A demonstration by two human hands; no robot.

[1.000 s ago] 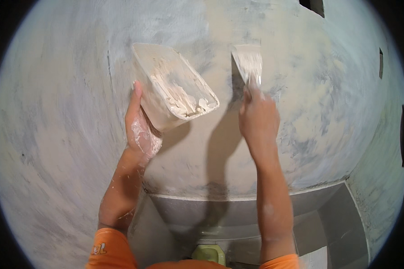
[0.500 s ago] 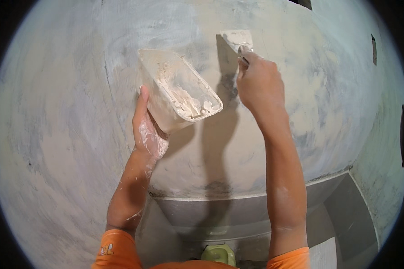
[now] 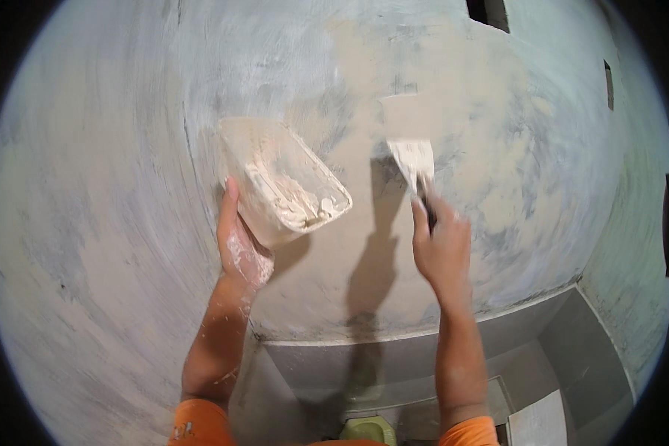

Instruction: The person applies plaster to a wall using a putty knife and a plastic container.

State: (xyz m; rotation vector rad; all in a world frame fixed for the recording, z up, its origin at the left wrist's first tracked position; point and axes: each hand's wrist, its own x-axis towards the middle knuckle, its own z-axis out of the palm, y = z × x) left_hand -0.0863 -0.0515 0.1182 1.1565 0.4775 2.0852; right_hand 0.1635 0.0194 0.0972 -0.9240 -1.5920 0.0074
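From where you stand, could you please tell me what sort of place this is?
Probably a bathroom under renovation: a patchily coated wall, grey tiling below, and what looks like a green squat toilet.

You face a patchy grey-and-beige wall (image 3: 111, 223) with a dark opening (image 3: 487, 12) at upper right. Grey tiles (image 3: 580, 334) line the lower right; a yellow-green fixture (image 3: 368, 430) sits at bottom centre, beneath a long shadow (image 3: 368, 282).

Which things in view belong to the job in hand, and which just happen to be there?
Part of the job:
scraper in the right hand
plastic tub in the left hand
pale paste
patchy wall

Just around:
green fixture
pale panel
dark opening
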